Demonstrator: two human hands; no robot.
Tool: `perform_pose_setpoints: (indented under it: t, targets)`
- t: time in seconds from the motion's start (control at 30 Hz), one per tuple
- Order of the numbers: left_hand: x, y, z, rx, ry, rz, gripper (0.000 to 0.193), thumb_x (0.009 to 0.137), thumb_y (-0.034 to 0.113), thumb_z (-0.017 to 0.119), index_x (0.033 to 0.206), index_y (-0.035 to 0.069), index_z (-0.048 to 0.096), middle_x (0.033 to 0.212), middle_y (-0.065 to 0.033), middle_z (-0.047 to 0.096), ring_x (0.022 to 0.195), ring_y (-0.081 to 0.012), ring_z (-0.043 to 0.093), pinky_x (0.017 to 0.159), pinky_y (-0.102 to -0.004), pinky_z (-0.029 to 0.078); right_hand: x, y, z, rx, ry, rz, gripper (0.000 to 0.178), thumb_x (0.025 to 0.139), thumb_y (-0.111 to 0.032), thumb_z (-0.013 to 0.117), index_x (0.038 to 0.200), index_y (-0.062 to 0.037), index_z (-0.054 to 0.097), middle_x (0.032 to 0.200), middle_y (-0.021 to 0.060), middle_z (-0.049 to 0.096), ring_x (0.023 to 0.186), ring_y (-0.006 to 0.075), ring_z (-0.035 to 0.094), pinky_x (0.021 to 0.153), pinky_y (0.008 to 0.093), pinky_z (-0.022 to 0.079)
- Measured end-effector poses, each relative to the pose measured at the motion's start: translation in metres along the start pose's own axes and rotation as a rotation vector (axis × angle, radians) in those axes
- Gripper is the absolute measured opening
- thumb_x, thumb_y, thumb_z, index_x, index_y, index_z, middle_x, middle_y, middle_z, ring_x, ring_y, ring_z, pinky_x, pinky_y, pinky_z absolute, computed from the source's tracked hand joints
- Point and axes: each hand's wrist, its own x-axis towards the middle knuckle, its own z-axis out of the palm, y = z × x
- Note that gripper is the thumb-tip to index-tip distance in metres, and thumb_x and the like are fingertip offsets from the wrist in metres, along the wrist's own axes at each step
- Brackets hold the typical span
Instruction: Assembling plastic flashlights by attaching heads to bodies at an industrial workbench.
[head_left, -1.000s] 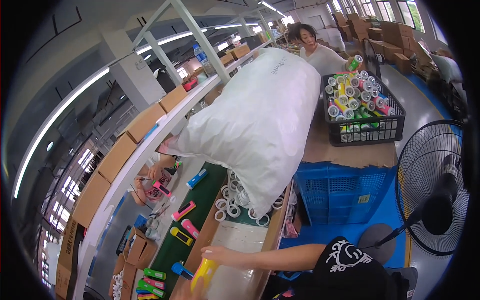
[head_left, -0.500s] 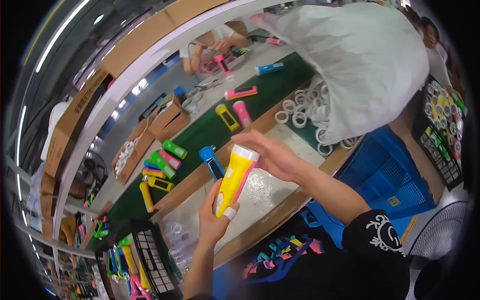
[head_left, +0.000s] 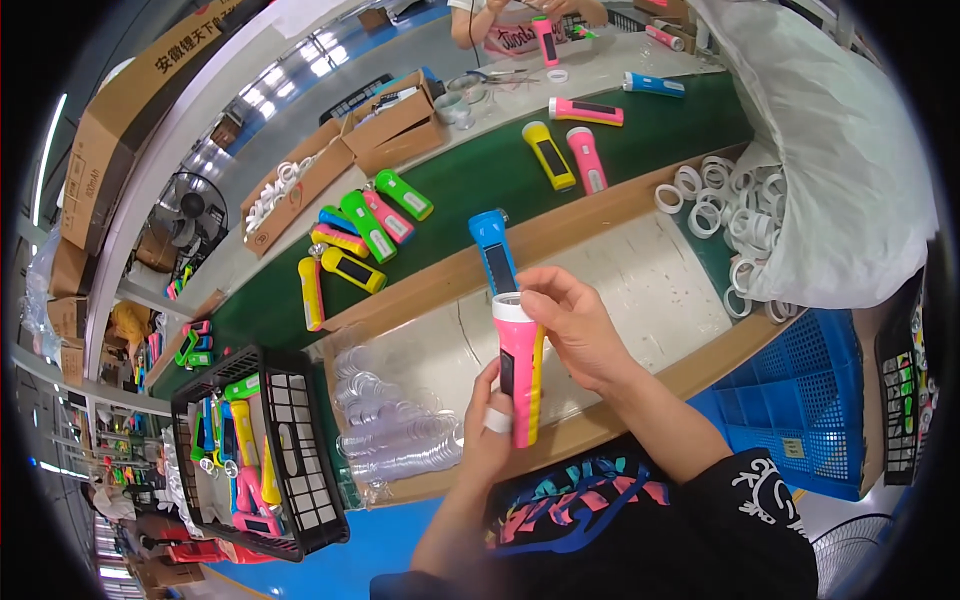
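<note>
A pink and yellow flashlight (head_left: 522,385) with a dark panel and a white ring (head_left: 512,312) at its head stands nearly upright between my hands. My left hand (head_left: 485,440) grips the lower body from the left; a white band wraps its thumb. Thumb and fingers of my right hand (head_left: 580,335) close round the white head ring. Just behind, a blue flashlight (head_left: 492,250) leans on the tray's far edge. Clear round lenses (head_left: 390,420) lie in overlapping rows at the tray's left, beside my left hand.
Several flashlights (head_left: 365,225) lie on the green belt (head_left: 460,190). White rings (head_left: 715,195) fill the right end beneath a big white sack (head_left: 830,150). A black basket (head_left: 300,450) of flashlights is at left, a blue crate (head_left: 800,390) at right. Across the belt sits another person (head_left: 530,25).
The flashlight has been turned from its yellow side to its pink side and stands more upright. My right hand has gone from a flat palm by the head to gripping the ring. The view has shifted.
</note>
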Motion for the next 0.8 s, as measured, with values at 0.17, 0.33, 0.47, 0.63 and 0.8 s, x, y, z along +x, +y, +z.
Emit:
perform_pose_setpoints:
  t: [0.17,0.33,0.47,0.63,0.8]
  targets:
    - [-0.001,0.016,-0.005,-0.467,-0.261,-0.28,0.054,0.082,0.015,0.062,0.127,0.004,0.036,0.09,-0.0101,0.056,0.066,-0.0179,0.057,0.057,-0.0297,0.048,0.007,-0.004,0.009,0.384,-0.122,0.24,0.029,0.088,-0.021,0.059,0.11,-0.0055,0.049,0.099,0.0104,0.058,0.093,0.0189,0.058,0.081,0.0334,0.049]
    - [-0.002,0.025,0.007,-0.592,-0.176,-0.338,0.045,0.082,0.015,0.062,0.12,0.002,0.042,0.086,-0.011,0.056,0.061,-0.0184,0.056,0.055,-0.0266,0.048,0.007,-0.002,0.017,0.339,-0.176,0.263,0.029,0.085,-0.022,0.06,0.107,-0.0063,0.048,0.098,0.0143,0.058,0.092,0.0233,0.059,0.084,0.0382,0.05]
    - [-0.004,0.018,0.007,-0.419,-0.267,-0.369,0.043,0.078,0.022,0.067,0.111,0.003,0.046,0.075,-0.0104,0.055,0.057,-0.0187,0.054,0.05,-0.0275,0.046,0.006,0.005,0.014,0.358,-0.166,0.231,0.027,0.081,-0.026,0.063,0.095,-0.0084,0.047,0.095,0.0159,0.057,0.09,0.0262,0.06,0.086,0.0403,0.05]
    - [-0.019,0.018,0.015,-1.035,-0.536,-0.509,0.055,0.074,0.028,0.069,0.117,0.004,0.043,0.07,-0.0093,0.049,0.051,-0.0182,0.05,0.041,-0.0269,0.041,0.002,0.021,0.012,0.86,-0.384,0.161,0.023,0.079,-0.021,0.062,0.088,-0.0103,0.043,0.092,0.0186,0.056,0.089,0.0291,0.06,0.081,0.0387,0.051]
    - [-0.001,0.006,0.0,0.465,-0.079,0.009,0.041,0.076,0.014,0.069,0.11,0.002,0.049,0.085,-0.0089,0.06,0.069,-0.022,0.061,0.064,-0.0316,0.049,-0.01,0.01,0.0,0.034,-0.139,0.101,0.019,0.081,-0.011,0.058,0.09,-0.0087,0.042,0.095,0.0178,0.058,0.088,0.0228,0.06,0.081,0.0344,0.05]
